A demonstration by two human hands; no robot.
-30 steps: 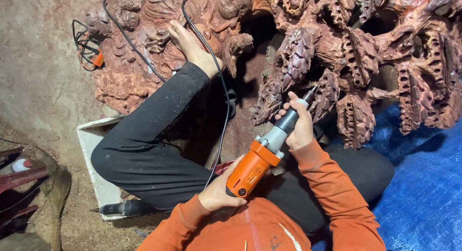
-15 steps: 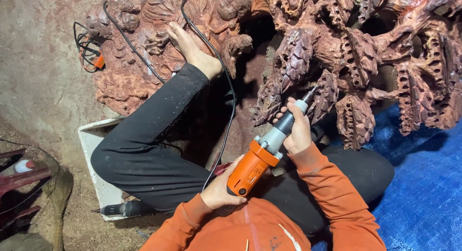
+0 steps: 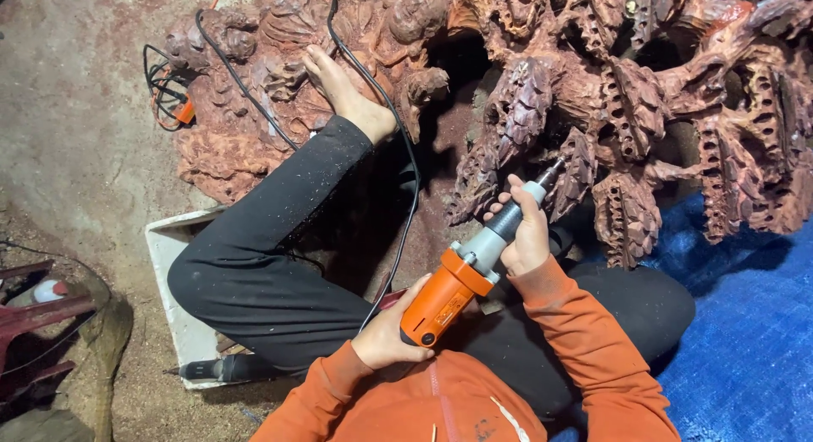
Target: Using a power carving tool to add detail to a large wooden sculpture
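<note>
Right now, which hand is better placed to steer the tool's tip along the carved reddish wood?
Probably the right hand: it grips the orange-and-grey rotary carving tool near its tip, beside the reddish wood carving. The left hand holds the rear body.

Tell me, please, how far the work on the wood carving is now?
Much is done: the carving already has deep scales and leaves. In hand: the left hand and right hand hold the orange grinder, its tip at one scaled piece. What is left cannot be judged here.
</note>
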